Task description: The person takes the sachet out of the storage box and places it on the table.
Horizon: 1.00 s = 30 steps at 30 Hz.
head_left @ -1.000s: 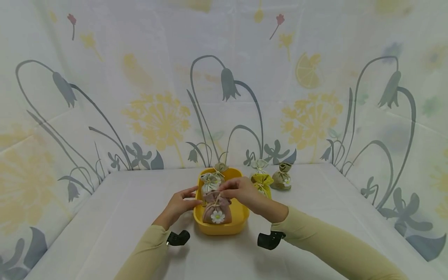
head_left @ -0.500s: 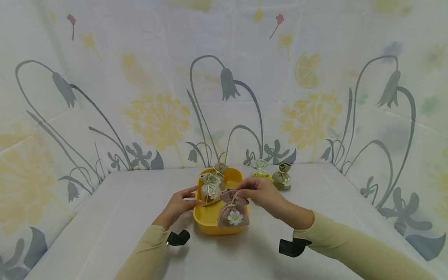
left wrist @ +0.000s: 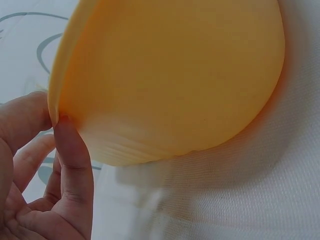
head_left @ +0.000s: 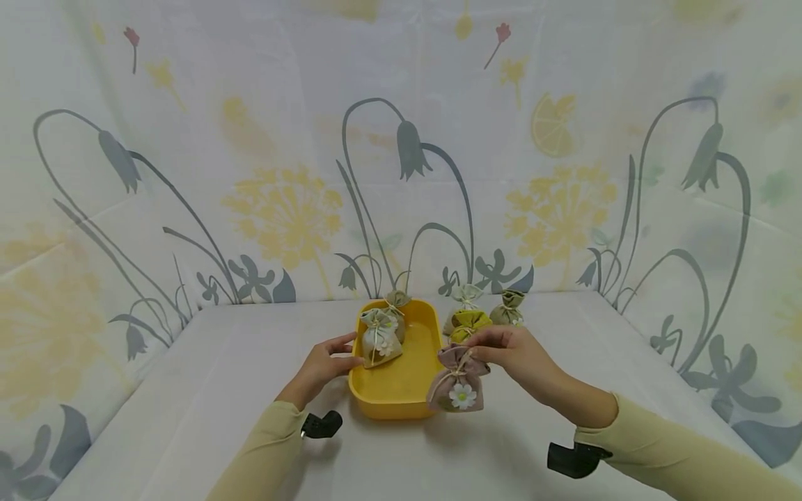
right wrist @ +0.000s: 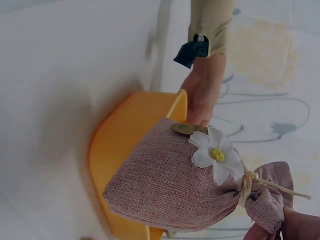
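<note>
A pink drawstring pouch (head_left: 457,383) with a white daisy hangs by its gathered top from my right hand (head_left: 520,355), whose thumb and fingers pinch the cloth. The right wrist view shows the pouch (right wrist: 175,185) close up, its cord tied below the ruffled neck. It hangs just right of a yellow plastic tub (head_left: 401,410). My left hand (head_left: 326,362) grips the tub's left rim; in the left wrist view thumb and fingers pinch the tub wall (left wrist: 175,75). Inside the tub sit a pale grey-green pouch (head_left: 382,337) and, behind it, an olive-beige pouch (head_left: 397,306).
Right of the tub, near the back, stand a mustard pouch (head_left: 468,325), a pale mint pouch (head_left: 466,295) and an olive pouch (head_left: 509,310). A white cloth (head_left: 250,390) covers the table, and a flower-printed curtain (head_left: 288,125) rises behind it.
My right hand has moved the pink pouch from inside the tub to the right, past the tub's right rim. The left hand and the tub have stayed in place.
</note>
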Available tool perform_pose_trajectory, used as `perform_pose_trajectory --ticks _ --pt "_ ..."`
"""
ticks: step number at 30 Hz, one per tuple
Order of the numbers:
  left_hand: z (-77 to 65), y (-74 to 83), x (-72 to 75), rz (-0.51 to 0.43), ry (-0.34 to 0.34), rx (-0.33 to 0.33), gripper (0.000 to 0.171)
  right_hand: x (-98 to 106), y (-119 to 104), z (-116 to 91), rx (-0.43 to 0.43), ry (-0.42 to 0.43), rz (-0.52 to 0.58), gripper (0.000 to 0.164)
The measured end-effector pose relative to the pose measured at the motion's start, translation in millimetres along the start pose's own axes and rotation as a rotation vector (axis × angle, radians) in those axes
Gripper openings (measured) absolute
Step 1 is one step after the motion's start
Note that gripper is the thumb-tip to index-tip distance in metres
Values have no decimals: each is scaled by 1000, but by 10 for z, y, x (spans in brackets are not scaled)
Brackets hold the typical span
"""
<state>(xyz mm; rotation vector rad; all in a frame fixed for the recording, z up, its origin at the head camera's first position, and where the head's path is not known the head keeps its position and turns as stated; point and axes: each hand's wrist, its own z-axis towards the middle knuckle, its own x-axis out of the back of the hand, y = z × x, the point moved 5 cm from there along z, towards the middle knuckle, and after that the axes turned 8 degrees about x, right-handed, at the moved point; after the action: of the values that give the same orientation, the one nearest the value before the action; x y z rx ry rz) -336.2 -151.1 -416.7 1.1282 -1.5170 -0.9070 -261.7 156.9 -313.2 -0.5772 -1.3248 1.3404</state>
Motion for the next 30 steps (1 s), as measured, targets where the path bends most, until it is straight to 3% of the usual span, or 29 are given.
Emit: perform_pose_trajectory --ticks 15,30 --pt "3 -11 0 12 7 17 60 471 212 -110 -49 104 -144 19" --pt "-15 -13 -5 -15 -6 28 60 898 539 102 -63 179 -290 23"
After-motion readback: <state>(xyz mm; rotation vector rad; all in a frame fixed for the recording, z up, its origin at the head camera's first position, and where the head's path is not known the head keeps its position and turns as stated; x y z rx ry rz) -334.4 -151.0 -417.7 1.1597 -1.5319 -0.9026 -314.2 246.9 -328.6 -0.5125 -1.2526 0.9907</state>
